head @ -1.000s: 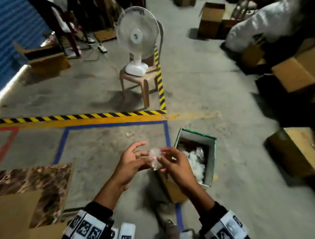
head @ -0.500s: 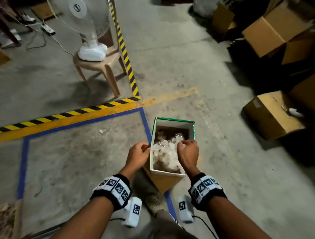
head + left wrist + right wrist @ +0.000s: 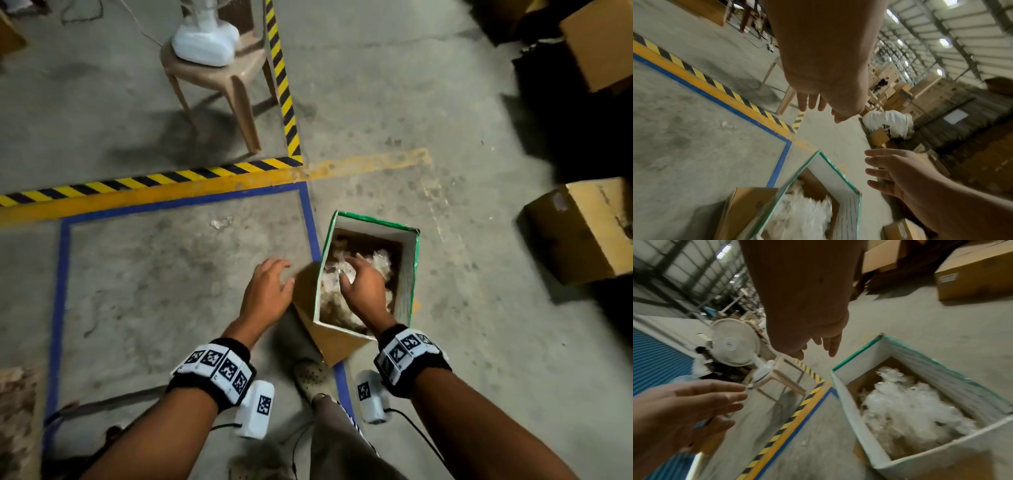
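Observation:
An open cardboard box [image 3: 409, 274] with a green-taped rim stands on the concrete floor, tilted a little. Crumpled clear plastic [image 3: 380, 265] fills its bottom. My right hand [image 3: 349, 270] hovers over the box opening with fingers spread and holds nothing. My left hand [image 3: 285, 274] is just left of the box's outer wall, fingers spread, also holding nothing. In the left wrist view, the left hand [image 3: 818, 110] is above the box rim [image 3: 835, 167] and the plastic [image 3: 803, 211]. In the right wrist view, the right hand [image 3: 818, 348] is above the box [image 3: 859, 352] and the plastic [image 3: 910, 410].
A plastic stool [image 3: 219, 75] bearing a white fan base stands beyond yellow-black hazard tape [image 3: 286, 96]. Blue floor tape [image 3: 60, 274] outlines a square on the left. Cardboard boxes [image 3: 589, 229] sit to the right. My shoe [image 3: 311, 377] is just behind the box. A plastic scrap [image 3: 222, 222] lies on the floor.
A second ago both hands pinched a small clear plastic piece; they carried it to the box and have let go. Both hands are now spread, and the left has drawn back from the box wall.

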`<action>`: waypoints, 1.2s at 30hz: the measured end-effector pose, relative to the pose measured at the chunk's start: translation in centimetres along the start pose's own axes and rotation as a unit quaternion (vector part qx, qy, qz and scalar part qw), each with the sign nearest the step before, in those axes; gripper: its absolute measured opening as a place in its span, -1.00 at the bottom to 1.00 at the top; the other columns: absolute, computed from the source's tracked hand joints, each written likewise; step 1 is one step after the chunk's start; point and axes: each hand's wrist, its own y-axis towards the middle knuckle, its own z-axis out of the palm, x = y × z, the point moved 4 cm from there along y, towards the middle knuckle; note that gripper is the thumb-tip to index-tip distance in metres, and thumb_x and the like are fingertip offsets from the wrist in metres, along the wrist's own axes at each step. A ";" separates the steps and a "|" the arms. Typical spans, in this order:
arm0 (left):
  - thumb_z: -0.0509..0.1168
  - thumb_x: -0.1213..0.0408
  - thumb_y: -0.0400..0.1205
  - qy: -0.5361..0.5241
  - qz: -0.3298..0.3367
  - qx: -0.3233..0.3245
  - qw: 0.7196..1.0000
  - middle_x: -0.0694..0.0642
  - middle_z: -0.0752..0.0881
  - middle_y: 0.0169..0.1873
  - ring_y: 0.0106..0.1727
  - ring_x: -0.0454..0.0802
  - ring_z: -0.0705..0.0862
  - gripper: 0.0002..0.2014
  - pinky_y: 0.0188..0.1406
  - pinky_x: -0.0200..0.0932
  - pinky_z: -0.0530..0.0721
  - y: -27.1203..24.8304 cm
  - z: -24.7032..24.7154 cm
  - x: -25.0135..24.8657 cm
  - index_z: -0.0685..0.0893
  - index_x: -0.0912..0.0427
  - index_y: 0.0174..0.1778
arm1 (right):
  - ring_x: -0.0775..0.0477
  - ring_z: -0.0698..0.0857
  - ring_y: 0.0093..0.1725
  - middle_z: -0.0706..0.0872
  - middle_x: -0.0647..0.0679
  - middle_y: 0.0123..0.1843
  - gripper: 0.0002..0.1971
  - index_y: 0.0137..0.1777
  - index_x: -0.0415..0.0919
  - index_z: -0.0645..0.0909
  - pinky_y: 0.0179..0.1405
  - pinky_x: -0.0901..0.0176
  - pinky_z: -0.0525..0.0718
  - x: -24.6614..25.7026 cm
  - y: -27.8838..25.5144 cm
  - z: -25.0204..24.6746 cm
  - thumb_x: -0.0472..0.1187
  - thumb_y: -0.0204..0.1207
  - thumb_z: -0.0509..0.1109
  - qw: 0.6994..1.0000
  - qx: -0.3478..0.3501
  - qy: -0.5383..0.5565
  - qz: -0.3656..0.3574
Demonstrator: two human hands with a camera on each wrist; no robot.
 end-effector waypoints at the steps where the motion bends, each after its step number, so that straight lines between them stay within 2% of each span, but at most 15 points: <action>1: 0.35 0.31 0.62 0.002 -0.006 -0.022 1.000 0.18 0.56 0.42 0.47 0.14 0.47 -0.63 0.44 -0.08 0.41 -0.8 -1.6 0.8 0.62 0.20 0.37 | -0.12 0.47 0.57 0.58 -0.14 0.52 -0.57 0.45 -0.13 0.61 0.50 0.00 0.48 1.9 -0.8 0.3 -0.14 0.57 0.39 1.000 0.002 0.008 -0.023; 3: 0.35 0.31 0.63 0.008 -0.019 -0.073 0.997 0.18 0.53 0.45 0.50 0.15 0.41 -0.62 0.47 -0.01 0.39 -2.9 -5.6 2.4 0.62 0.18 0.39 | -0.10 0.45 0.57 0.57 -0.13 0.53 -0.59 0.44 -0.13 0.61 0.53 0.01 0.44 6.2 -2.7 0.8 -0.14 0.58 0.40 0.997 0.007 0.028 -0.069; 6: 0.38 0.34 0.60 0.022 -0.028 -0.174 0.984 0.21 0.56 0.42 0.44 0.21 0.45 -0.65 0.42 0.05 0.44 -7.4 -12.5 4.6 0.66 0.20 0.33 | -0.10 0.42 0.57 0.49 -0.11 0.58 -0.59 0.46 -0.09 0.59 0.55 0.14 0.29 13.2 -6.7 1.8 -0.15 0.61 0.41 0.989 0.019 0.057 -0.132; 7: 0.38 0.34 0.60 0.028 -0.034 -0.208 0.977 0.22 0.57 0.41 0.43 0.22 0.46 -0.66 0.40 0.06 0.46 -9.5 -14.9 5.4 0.68 0.21 0.31 | -0.10 0.44 0.56 0.49 -0.10 0.57 -0.60 0.44 -0.07 0.59 0.58 0.08 0.33 15.7 -8.2 2.5 -0.13 0.60 0.40 0.983 0.026 0.076 -0.165; 8: 0.37 0.31 0.61 0.036 -0.040 -0.238 0.970 0.22 0.58 0.39 0.43 0.23 0.47 -0.68 0.39 0.06 0.47 -11.6 -17.1 6.2 0.68 0.22 0.30 | -0.10 0.47 0.53 0.49 -0.08 0.56 -0.60 0.43 -0.04 0.60 0.54 -0.07 0.46 18.0 -9.9 3.2 -0.08 0.59 0.38 0.975 0.034 0.097 -0.196; 9: 0.32 0.25 0.62 0.045 -0.042 -0.268 0.961 0.22 0.59 0.37 0.43 0.22 0.46 -0.68 0.41 0.04 0.46 -14.0 -19.4 7.0 0.69 0.22 0.28 | -0.08 0.50 0.50 0.50 -0.05 0.55 -0.60 0.41 -0.01 0.60 0.42 -0.17 0.60 20.6 -11.7 4.0 -0.04 0.58 0.35 0.967 0.047 0.113 -0.226; 11: 0.21 0.15 0.63 0.061 -0.040 -0.321 0.944 0.21 0.61 0.34 0.44 0.22 0.47 -0.64 0.45 -0.01 0.40 -18.7 -23.3 8.0 0.70 0.24 0.25 | -0.04 0.54 0.46 0.50 0.00 0.52 -0.59 0.40 0.02 0.59 0.24 -0.15 0.71 25.1 -15.2 5.1 0.00 0.56 0.32 0.948 0.060 0.129 -0.284; 14: 0.19 0.15 0.64 0.078 -0.053 -0.409 0.908 0.23 0.64 0.28 0.45 0.24 0.47 -0.64 0.47 0.05 0.43 -27.5 -28.8 9.2 0.70 0.28 0.21 | 0.00 0.59 0.39 0.55 -0.01 0.46 -0.63 0.37 -0.04 0.63 0.12 0.03 0.76 31.6 -22.0 6.5 -0.11 0.56 0.38 0.906 0.074 0.163 -0.382; 17: 0.22 0.21 0.65 0.093 -0.069 -0.493 0.862 0.23 0.67 0.23 0.44 0.26 0.49 -0.68 0.49 0.01 0.42 -36.4 -32.6 10.0 0.72 0.31 0.19 | 0.05 0.63 0.30 0.59 0.00 0.41 -0.67 0.33 -0.06 0.67 0.04 0.18 0.76 36.4 -28.5 7.9 -0.18 0.57 0.42 0.866 0.098 0.210 -0.443; 22: 0.25 0.24 0.63 0.112 -0.116 -0.597 0.786 0.19 0.71 0.15 0.36 0.22 0.55 -0.72 0.45 -0.04 0.44 -51.0 -35.8 12.2 0.73 0.30 0.14 | 0.08 0.68 0.23 0.63 0.09 0.32 -0.72 0.26 -0.05 0.71 0.02 0.13 0.77 42.0 -38.1 12.4 -0.18 0.56 0.42 0.808 0.159 0.254 -0.508; 26: 0.25 0.25 0.58 0.123 -0.236 -0.626 0.733 0.17 0.70 0.10 0.29 0.18 0.56 -0.74 0.39 -0.04 0.45 -60.7 -35.3 16.5 0.73 0.25 0.09 | 0.04 0.68 0.20 0.65 0.11 0.28 -0.73 0.22 0.08 0.68 0.01 -0.08 0.78 45.1 -44.5 17.1 -0.10 0.53 0.36 0.781 0.225 0.211 -0.543; 29: 0.33 0.34 0.55 0.101 -0.350 -0.618 0.697 0.20 0.64 0.15 0.29 0.21 0.56 -0.73 0.39 0.07 0.49 -65.7 -33.6 20.7 0.69 0.27 0.16 | -0.02 0.68 0.21 0.66 0.03 0.28 -0.69 0.24 -0.01 0.68 0.11 0.00 0.74 47.4 -48.7 19.9 -0.10 0.52 0.32 0.748 0.256 0.159 -0.591; 31: 0.34 0.33 0.55 0.084 -0.417 -0.589 0.687 0.23 0.59 0.27 0.37 0.22 0.52 -0.63 0.42 0.13 0.50 -67.0 -32.1 23.0 0.63 0.29 0.30 | -0.09 0.63 0.29 0.66 -0.04 0.31 -0.62 0.27 -0.06 0.67 0.27 0.03 0.62 49.2 -50.6 21.5 -0.02 0.51 0.25 0.718 0.254 0.106 -0.639; 33: 0.32 0.26 0.60 0.061 -0.461 -0.560 0.686 0.24 0.51 0.42 0.47 0.18 0.46 -0.54 0.46 0.13 0.51 -67.6 -30.0 24.7 0.52 0.26 0.44 | -0.14 0.54 0.41 0.59 -0.10 0.42 -0.51 0.33 -0.07 0.64 0.39 -0.04 0.54 51.0 -52.0 23.7 0.10 0.50 0.18 0.693 0.264 0.018 -0.671; 36: 0.21 0.10 0.67 0.040 -0.471 -0.540 0.696 0.26 0.41 0.52 0.58 0.24 0.35 -0.49 0.57 0.14 0.38 -67.2 -27.0 26.5 0.47 0.31 0.48 | -0.29 0.27 0.63 0.31 -0.17 0.67 -0.38 0.58 -0.07 0.42 0.55 -0.25 0.36 52.4 -53.2 27.3 0.21 0.58 0.15 0.643 0.255 -0.168 -0.703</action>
